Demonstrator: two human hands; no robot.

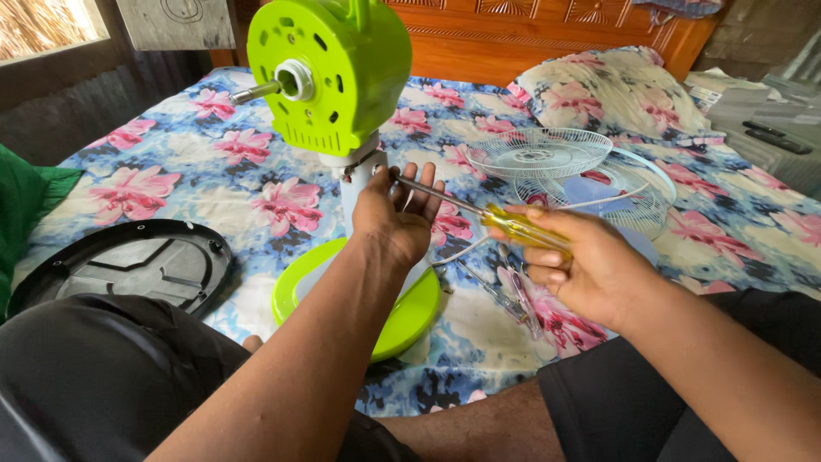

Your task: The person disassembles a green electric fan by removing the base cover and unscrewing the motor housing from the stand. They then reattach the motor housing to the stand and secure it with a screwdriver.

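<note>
Above the left hand (395,218) sits a lime-green motor housing (329,73) on a white neck (357,175); below it, a lime-green base (409,318). The right hand (581,265) grips an amber-yellow screwdriver handle (520,229). Beneath both hands spreads a blue-and-white sheet (256,180) with pink flowers.

Soft daylight is filling the scene, and it is coming mostly from the window (47,26) at the upper left, which is looking overexposed and washed out. The flowered bed sheet (171,171) is appearing bright and evenly lit, while the lower part, around the dark trousers (103,376), is staying dim. The arms are throwing only faint shadows. The green fan housing (333,73) is showing a mild shine. Straight lines near the edges are bending from the wide lens. Focus is looking sharp everywhere.
</note>
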